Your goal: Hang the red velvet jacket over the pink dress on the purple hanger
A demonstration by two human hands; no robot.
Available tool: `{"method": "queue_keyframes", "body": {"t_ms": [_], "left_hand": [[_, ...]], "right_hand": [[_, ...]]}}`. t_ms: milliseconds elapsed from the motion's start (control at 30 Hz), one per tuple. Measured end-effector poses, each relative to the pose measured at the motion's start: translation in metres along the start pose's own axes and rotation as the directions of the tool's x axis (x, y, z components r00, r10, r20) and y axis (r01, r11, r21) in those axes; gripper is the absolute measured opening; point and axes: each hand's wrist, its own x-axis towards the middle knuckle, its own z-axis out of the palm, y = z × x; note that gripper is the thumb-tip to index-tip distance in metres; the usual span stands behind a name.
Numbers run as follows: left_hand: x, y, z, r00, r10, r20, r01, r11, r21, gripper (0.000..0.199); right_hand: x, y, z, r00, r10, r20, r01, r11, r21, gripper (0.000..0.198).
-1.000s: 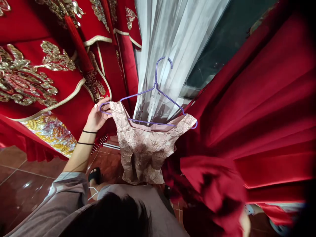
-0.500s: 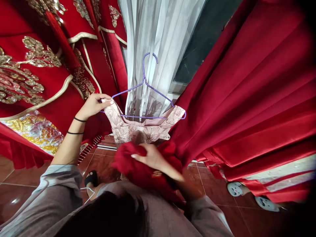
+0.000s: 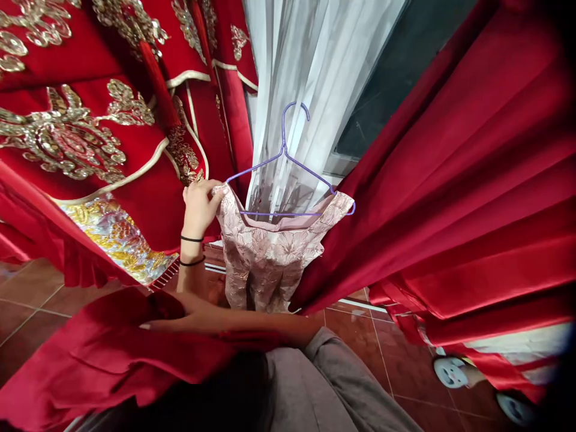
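The left hand pinches the purple wire hanger at its end, keeping the pink brocade dress raised and hanging free, while the right hand clutches the red cloth across the body, clear of it.

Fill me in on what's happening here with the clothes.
A person is holding up a pink brocade dress on a purple wire hanger, the left hand pinching the hanger's end at the dress shoulder. The right hand reaches across the body, gripping a loose red cloth low down. Red embroidered garments hang to the left, a white sheer curtain behind, and red satin fabric to the right.
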Motion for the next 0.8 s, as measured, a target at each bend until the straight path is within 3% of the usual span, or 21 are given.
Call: {"method": "queue_keyframes", "body": {"t_ms": [67,100,133,167,233,267,300,333,400,467,533,600,633,700,800], "left_hand": [[-0.006,0.004,0.003,0.999,0.009,-0.034,-0.009,1.000,-0.007,0.026],[-0.007,0.005,0.003,0.999,0.025,-0.021,-0.026,0.999,-0.021,0.028],[-0.007,0.004,0.001,0.999,0.043,0.000,-0.043,0.998,-0.037,0.030],[-0.006,0.004,-0.001,0.998,0.061,0.018,-0.060,0.997,-0.052,0.032],[-0.004,0.000,-0.006,0.996,0.089,0.027,-0.087,0.993,-0.085,0.036],[-0.003,-0.002,-0.007,0.995,0.102,0.023,-0.099,0.989,-0.108,0.036],[-0.003,-0.005,-0.008,0.994,0.112,0.016,-0.108,0.985,-0.134,0.035],[-0.004,-0.008,-0.009,0.994,0.112,0.001,-0.110,0.980,-0.163,0.034],[-0.006,-0.016,-0.007,0.996,0.066,-0.059,-0.078,0.973,-0.219,0.031],[-0.011,-0.027,-0.005,0.991,-0.058,-0.123,0.015,0.945,-0.325,0.032],[-0.017,-0.036,-0.002,0.966,-0.236,-0.104,0.156,0.855,-0.494,0.037],[-0.022,-0.042,-0.001,0.926,-0.377,0.010,0.302,0.724,-0.620,0.043],[-0.023,-0.043,-0.001,0.905,-0.419,0.072,0.362,0.672,-0.646,0.044],[-0.025,-0.046,-0.003,0.874,-0.458,0.160,0.443,0.620,-0.648,0.041],[-0.030,-0.055,-0.007,0.847,-0.479,0.230,0.508,0.603,-0.615,0.033]], "right_hand": [[-0.016,-0.016,-0.029,0.992,-0.107,-0.059,0.094,0.977,-0.191,0.068],[-0.027,-0.025,-0.052,0.970,-0.175,-0.167,0.111,0.936,-0.334,0.070],[-0.040,-0.033,-0.079,0.911,-0.249,-0.328,0.065,0.873,-0.483,0.067],[-0.054,-0.039,-0.110,0.822,-0.318,-0.472,-0.031,0.803,-0.595,0.060],[-0.082,-0.045,-0.176,0.482,-0.433,-0.761,-0.413,0.654,-0.634,0.053],[-0.095,-0.044,-0.208,0.383,-0.437,-0.814,-0.571,0.581,-0.580,0.058],[-0.108,-0.040,-0.236,0.327,-0.405,-0.854,-0.684,0.522,-0.509,0.063],[-0.118,-0.036,-0.259,0.343,-0.310,-0.887,-0.744,0.487,-0.458,0.059],[-0.136,-0.024,-0.289,0.417,-0.205,-0.885,-0.750,0.473,-0.463,0.042],[-0.150,-0.012,-0.300,0.478,-0.204,-0.855,-0.650,0.573,-0.500,0.032],[-0.160,-0.001,-0.301,0.441,-0.184,-0.879,-0.488,0.772,-0.406,0.027],[-0.165,0.008,-0.297,0.353,-0.027,-0.935,-0.288,0.948,-0.137,0.024],[-0.166,0.012,-0.295,0.311,0.066,-0.948,-0.180,0.984,0.009,0.023],[-0.167,0.019,-0.292,0.278,0.197,-0.940,0.025,0.977,0.212,0.023],[-0.167,0.032,-0.287,0.299,0.258,-0.919,0.205,0.923,0.326,0.025]]}}
